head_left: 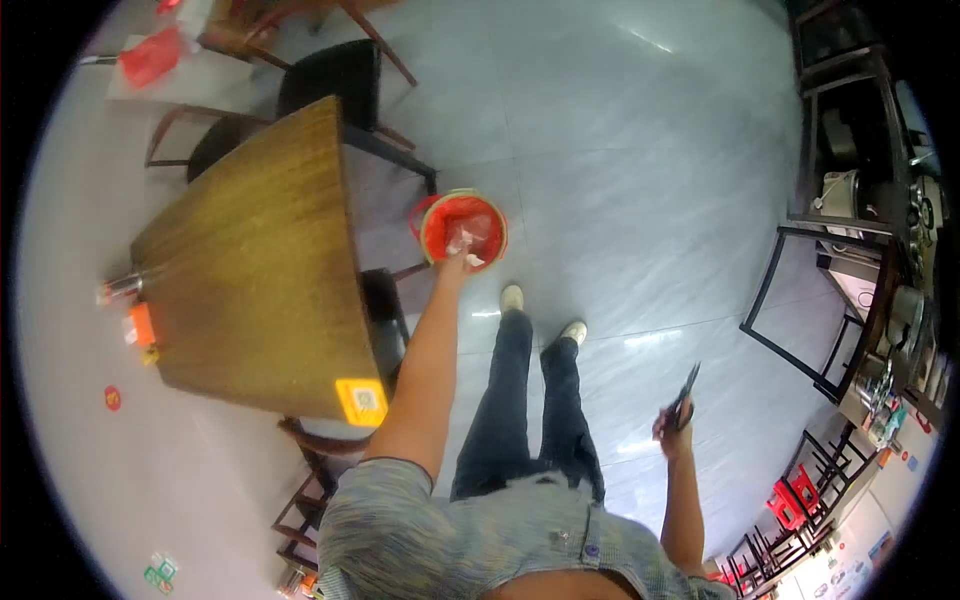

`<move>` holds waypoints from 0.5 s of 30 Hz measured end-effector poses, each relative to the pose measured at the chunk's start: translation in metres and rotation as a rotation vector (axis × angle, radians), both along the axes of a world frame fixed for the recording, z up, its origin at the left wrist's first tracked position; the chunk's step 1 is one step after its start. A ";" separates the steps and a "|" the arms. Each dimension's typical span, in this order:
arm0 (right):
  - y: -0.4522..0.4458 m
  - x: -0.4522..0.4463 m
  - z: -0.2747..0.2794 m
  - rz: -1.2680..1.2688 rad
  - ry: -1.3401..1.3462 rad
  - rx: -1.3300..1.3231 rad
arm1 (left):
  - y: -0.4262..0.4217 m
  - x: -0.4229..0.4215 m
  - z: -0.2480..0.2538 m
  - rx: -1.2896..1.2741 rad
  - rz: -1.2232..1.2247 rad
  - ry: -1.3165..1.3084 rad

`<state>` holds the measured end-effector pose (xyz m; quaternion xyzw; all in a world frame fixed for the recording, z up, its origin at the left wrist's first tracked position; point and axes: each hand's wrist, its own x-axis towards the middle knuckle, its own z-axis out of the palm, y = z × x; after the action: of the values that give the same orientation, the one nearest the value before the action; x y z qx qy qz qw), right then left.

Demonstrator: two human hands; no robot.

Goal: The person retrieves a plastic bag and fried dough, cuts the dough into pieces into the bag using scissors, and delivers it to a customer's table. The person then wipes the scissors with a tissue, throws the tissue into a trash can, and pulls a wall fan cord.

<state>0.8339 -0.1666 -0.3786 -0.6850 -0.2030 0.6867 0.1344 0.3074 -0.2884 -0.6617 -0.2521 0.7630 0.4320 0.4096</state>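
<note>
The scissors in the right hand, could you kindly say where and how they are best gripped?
The scissors are probably best gripped by the handles, from the body side, as the right hand does: their tapering blades point forward, away from the person.

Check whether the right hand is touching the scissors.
Touching: the head view shows the right hand wrapped around the handle end of the scissors, with the blades sticking out beyond it.

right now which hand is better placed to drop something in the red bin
Likely the left hand: it is over the red bin, while the right hand is well away, holding scissors.
</note>
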 end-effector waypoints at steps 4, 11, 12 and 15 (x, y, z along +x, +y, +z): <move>-0.037 0.021 -0.017 0.060 -0.222 -0.075 | 0.012 -0.024 -0.052 -0.171 -0.239 0.090; -0.010 -0.039 0.021 0.117 -0.208 0.035 | 0.015 0.016 0.052 -0.236 -0.968 0.518; -0.001 -0.054 0.033 0.150 -0.191 0.044 | 0.013 0.028 0.066 0.063 -0.951 0.698; 0.031 -0.101 0.074 0.212 -0.100 0.120 | 0.055 0.077 0.145 0.027 -1.849 0.198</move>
<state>0.7328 -0.1355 -0.3048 -0.6839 -0.3213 0.6486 0.0916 0.3848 -0.2337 -0.5167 0.4990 0.6870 -0.0379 0.5269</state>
